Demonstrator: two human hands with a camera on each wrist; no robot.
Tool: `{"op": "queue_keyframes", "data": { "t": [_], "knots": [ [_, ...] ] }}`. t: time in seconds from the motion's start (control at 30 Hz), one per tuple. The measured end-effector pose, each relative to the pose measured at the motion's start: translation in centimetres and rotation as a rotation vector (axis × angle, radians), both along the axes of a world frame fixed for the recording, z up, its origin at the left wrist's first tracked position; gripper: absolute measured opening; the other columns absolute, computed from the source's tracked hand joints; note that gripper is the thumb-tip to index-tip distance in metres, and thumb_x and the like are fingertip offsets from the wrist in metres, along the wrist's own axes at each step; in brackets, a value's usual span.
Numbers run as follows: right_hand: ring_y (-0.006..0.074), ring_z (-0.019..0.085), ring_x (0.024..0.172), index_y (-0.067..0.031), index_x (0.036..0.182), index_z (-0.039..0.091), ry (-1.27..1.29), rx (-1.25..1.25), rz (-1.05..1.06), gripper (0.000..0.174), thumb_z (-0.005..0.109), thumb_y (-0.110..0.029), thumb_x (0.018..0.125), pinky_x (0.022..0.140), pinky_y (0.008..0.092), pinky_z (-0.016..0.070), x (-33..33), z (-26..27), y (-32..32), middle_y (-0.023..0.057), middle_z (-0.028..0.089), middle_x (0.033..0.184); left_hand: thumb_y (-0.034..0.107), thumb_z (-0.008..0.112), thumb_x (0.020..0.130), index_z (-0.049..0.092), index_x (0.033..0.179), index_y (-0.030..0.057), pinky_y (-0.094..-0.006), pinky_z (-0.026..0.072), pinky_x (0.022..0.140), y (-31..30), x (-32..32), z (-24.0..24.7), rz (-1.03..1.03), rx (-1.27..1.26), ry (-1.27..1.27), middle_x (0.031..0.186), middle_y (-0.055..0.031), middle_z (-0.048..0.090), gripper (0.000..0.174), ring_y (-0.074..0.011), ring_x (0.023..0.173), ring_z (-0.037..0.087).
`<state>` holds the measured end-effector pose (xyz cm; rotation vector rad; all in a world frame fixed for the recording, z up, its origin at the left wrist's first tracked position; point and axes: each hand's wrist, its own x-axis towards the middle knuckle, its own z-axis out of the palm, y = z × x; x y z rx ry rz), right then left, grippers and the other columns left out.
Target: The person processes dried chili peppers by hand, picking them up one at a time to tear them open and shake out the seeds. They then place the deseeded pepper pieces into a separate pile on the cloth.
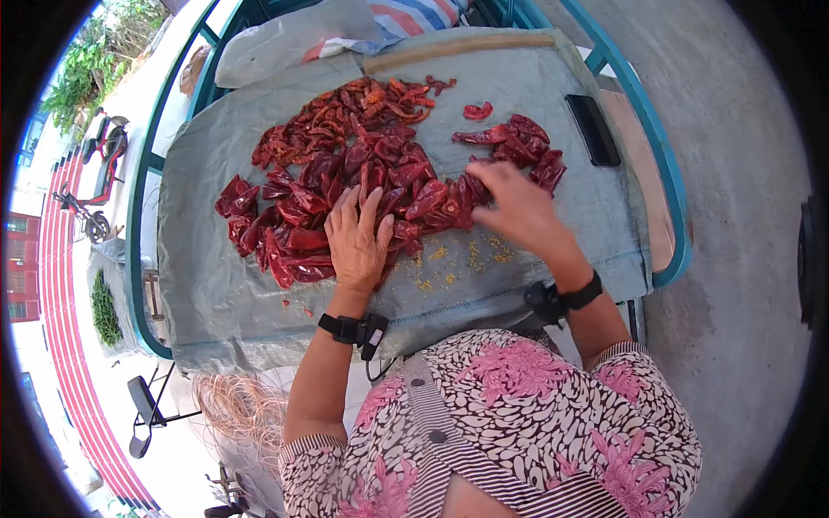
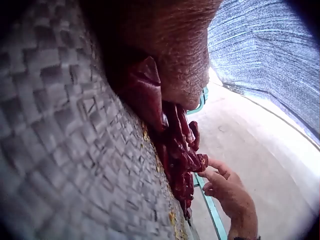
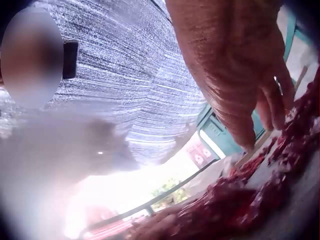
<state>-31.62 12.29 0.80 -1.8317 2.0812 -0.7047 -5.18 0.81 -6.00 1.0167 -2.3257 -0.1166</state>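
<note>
A large heap of glossy dried red chili peppers [image 1: 302,211] lies on a grey woven sheet [image 1: 194,276]. My left hand [image 1: 357,246] rests on the near side of this heap, its fingers spread over the peppers. The right hand [image 1: 522,211] reaches over the heap's right end with thumb and fingers apart. In the left wrist view, the fingertips of that right hand [image 2: 230,195] are right at the end of a pepper [image 2: 200,162]. A smaller group of red peppers [image 1: 522,142] lies just beyond it. Thinner, more shrivelled peppers [image 1: 345,121] lie behind the main heap.
Yellow seeds [image 1: 449,278] are scattered near the front of the sheet. A black phone [image 1: 592,129] lies at the right edge. Teal metal rails [image 1: 665,173] border the sheet on the sides. Plastic sacks [image 1: 302,39] sit at the far end.
</note>
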Motion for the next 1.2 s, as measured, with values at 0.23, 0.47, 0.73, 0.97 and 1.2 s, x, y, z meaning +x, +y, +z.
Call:
{"op": "queue_keyframes", "data": {
  "t": [0.23,0.47,0.73,0.97,1.2],
  "knots": [
    [0.0407,0.056,0.12,-0.0119,0.138,0.056,0.163,-0.073,-0.023,0.067,0.08,-0.017,0.076,0.096,0.0472,0.0528,2.2,-4.1,-0.6,0.017,0.055,0.134,0.03,0.068,0.096,0.058,0.143,0.0176,-0.0497,0.0388,0.109,-0.1,-0.1,-0.1,-0.01,-0.005,0.022,0.142,-0.0135,0.055,0.049,-0.0348,0.135,0.049],
    [0.0376,0.057,0.124,-0.0135,0.132,0.061,-0.035,-0.198,-0.054,0.059,0.072,0.0,0.076,0.102,0.0438,0.0505,-0.9,-1.4,1.4,0.0166,0.057,0.133,0.031,0.066,0.098,0.057,0.143,0.0175,-0.0496,0.0384,0.11,-0.1,0.0,-0.1,-0.01,-0.003,0.033,0.143,-0.0134,0.055,0.048,-0.0347,0.135,0.049],
    [0.0402,0.047,0.134,-0.0109,0.138,0.059,0.014,-0.374,-0.163,0.066,0.078,-0.001,0.076,0.114,0.0462,0.0414,-3.6,-1.4,-1.1,0.0187,0.048,0.145,0.033,0.063,0.101,0.056,0.145,0.0185,-0.0508,0.0375,0.111,-0.1,0.1,-0.4,-0.008,0.028,0.022,0.145,-0.0125,0.053,0.046,-0.0354,0.137,0.048],
    [0.0326,0.053,0.124,-0.0165,0.126,0.065,0.276,-0.381,-0.039,0.051,0.08,-0.016,0.077,0.106,0.0487,0.0409,-0.1,-1.2,-0.1,0.0089,0.06,0.131,0.031,0.066,0.098,0.057,0.143,0.0177,-0.0499,0.039,0.108,-0.2,0.2,-0.4,-0.01,-0.007,0.025,0.142,-0.0128,0.055,0.048,-0.0353,0.134,0.05],
    [0.0255,0.062,0.099,-0.0197,0.119,0.069,0.266,-0.306,0.024,0.04,0.077,-0.016,0.079,0.101,0.0453,0.0392,2.3,-4.4,-0.7,0.0032,0.07,0.098,0.03,0.067,0.097,0.059,0.142,0.0175,-0.0492,0.0393,0.108,-0.2,0.2,-0.3,-0.017,0.002,0.039,0.141,-0.0121,0.055,0.047,-0.0346,0.134,0.05]
  ]
}}
